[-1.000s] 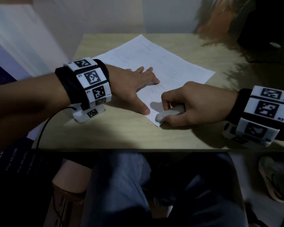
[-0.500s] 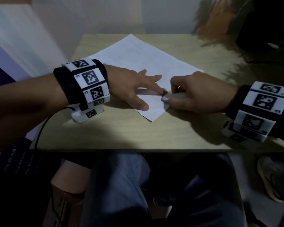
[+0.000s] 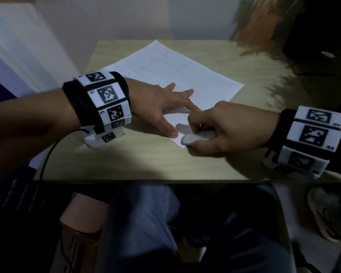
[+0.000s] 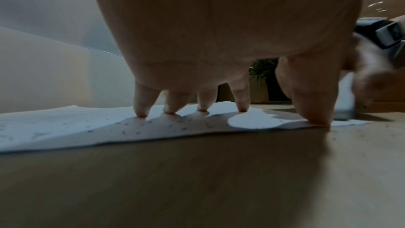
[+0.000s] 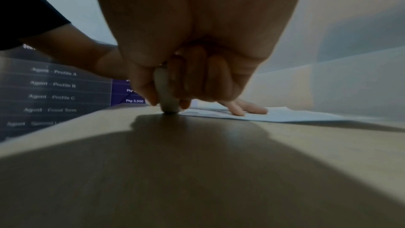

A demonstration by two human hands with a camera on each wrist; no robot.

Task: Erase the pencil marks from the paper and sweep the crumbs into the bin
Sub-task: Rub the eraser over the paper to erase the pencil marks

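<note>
A white sheet of paper (image 3: pixel 177 75) lies askew on the wooden table (image 3: pixel 126 160). My left hand (image 3: pixel 165 107) presses on it with spread, straight fingers (image 4: pixel 141 108) near its front corner. My right hand (image 3: pixel 220 131) grips a white eraser (image 3: pixel 195 137) whose tip touches the paper's near corner. In the right wrist view the eraser (image 5: pixel 167 93) stands on end between thumb and curled fingers. Small dark eraser crumbs (image 4: pixel 131 127) dot the paper (image 4: pixel 54 127) under my left hand. No bin is visible.
A dark printed sign (image 5: pixel 50 93) stands left of the table. A sandal (image 3: pixel 323 213) lies on the floor at the right, and a wooden stool (image 3: pixel 77 229) is under the table's left. A plant and dark objects (image 3: pixel 313 36) sit at the far right.
My right hand has rubbed the eraser back toward me, from beside my left index finger to the paper's near corner. The left hand has stayed pressing on the sheet.
</note>
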